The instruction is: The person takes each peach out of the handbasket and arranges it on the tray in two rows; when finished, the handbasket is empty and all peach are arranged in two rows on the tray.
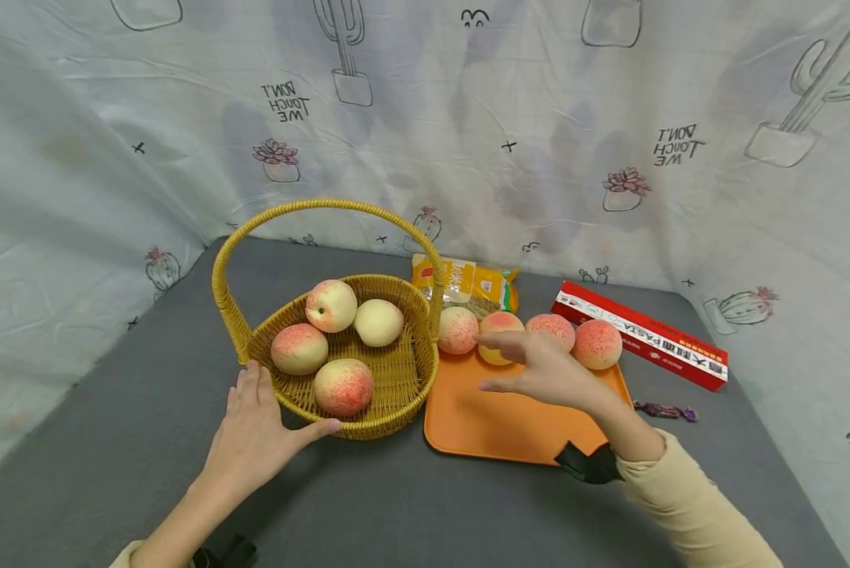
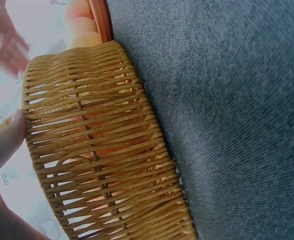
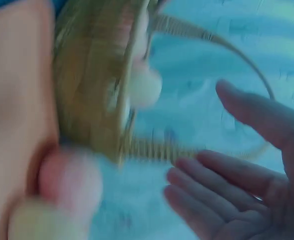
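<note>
Four peaches (image 1: pixel 343 387) lie in the yellow wicker basket (image 1: pixel 393 371), which we find left of centre on the grey tabletop (image 1: pixel 432 513), its arched handle (image 1: pixel 329 204) standing upright. Three of them show us a red blush; the one farthest to the right looks plain cream.

At the basket's near left side we see the left hand (image 1: pixel 255 430), its fingers extended against the rim by the handle's foot and its thumb stretched out to touch the near rim. It steadies nothing else that we can see.

We see the right hand (image 1: pixel 542 371) above the orange tray (image 1: pixel 496 414), fingers extended, thumb well apart from them, and nothing in its grasp. Four more peaches (image 1: pixel 457 330) sit in a row along the tray's far edge, the hand partly covering our view of the middle two.

Behind the tray we make out a yellow packet (image 1: pixel 471 288); to the right, a long red box (image 1: pixel 641 335) lies at a slant, with a purple-wrapped sweet (image 1: pixel 666 411) just beside the tray.
</note>
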Demonstrator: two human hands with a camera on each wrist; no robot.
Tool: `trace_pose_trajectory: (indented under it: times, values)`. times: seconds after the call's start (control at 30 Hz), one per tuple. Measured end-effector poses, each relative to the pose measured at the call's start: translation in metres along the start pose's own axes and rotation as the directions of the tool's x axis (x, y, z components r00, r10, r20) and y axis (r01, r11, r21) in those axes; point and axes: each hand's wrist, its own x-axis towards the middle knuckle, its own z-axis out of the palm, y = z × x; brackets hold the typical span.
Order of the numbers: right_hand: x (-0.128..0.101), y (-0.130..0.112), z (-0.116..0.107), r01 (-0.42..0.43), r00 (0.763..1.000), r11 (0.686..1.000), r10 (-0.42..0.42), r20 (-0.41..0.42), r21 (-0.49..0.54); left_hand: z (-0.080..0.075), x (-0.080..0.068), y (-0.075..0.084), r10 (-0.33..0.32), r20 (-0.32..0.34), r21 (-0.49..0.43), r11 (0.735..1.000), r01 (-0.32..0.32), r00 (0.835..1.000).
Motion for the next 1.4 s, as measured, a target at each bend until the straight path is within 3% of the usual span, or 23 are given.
trace_pose_trajectory:
  times: [0.13, 0.23, 0.33, 0.5, 0.7, 0.93, 1.0, 1.2, 1.4]
  values:
    - [0.034, -0.014, 0.037, 0.107, 0.994, 0.992, -0.104, -0.044, 0.067, 0.000, 0.001, -0.001, -0.005, 0.002, 0.004, 1.000, 0.005, 1.000]
    - [0.056, -0.021, 0.063, 0.152, 0.988, 0.988, -0.150, -0.043, 0.033, 0.000, 0.001, 0.000, -0.006, 0.010, -0.008, 1.000, 0.006, 1.000]
    - [0.075, -0.026, 0.082, 0.172, 0.984, 0.983, -0.169, 0.053, -0.066, 0.001, 0.001, 0.002, -0.011, 0.014, -0.014, 1.000, 0.011, 1.000]
    - [0.100, -0.029, 0.105, 0.232, 0.951, 0.953, -0.180, 0.251, -0.194, 0.001, 0.001, 0.003, -0.009, 0.003, -0.016, 1.000, 0.009, 1.000]
    - [0.113, -0.030, 0.126, 0.247, 0.948, 0.950, -0.196, 0.251, -0.193, 0.002, 0.001, 0.003, -0.001, 0.001, -0.016, 1.000, 0.001, 1.000]
    - [0.113, -0.034, 0.130, 0.237, 0.968, 0.926, -0.201, 0.148, -0.295, 0.000, -0.001, 0.003, 0.000, 0.002, -0.019, 1.000, 0.000, 1.000]
    - [0.112, -0.036, 0.128, 0.198, 0.979, 0.935, -0.173, 0.108, -0.293, -0.001, -0.001, 0.003, 0.000, -0.001, -0.019, 1.000, 0.000, 1.000]
    - [0.106, -0.035, 0.123, 0.075, 0.995, 0.992, -0.081, -0.061, -0.105, -0.002, -0.001, 0.003, -0.007, -0.005, -0.011, 1.000, 0.007, 1.000]
    - [0.103, -0.033, 0.122, 0.136, 0.971, 0.989, -0.121, -0.204, 0.061, -0.002, -0.001, 0.002, -0.011, -0.003, -0.013, 1.000, 0.011, 1.000]
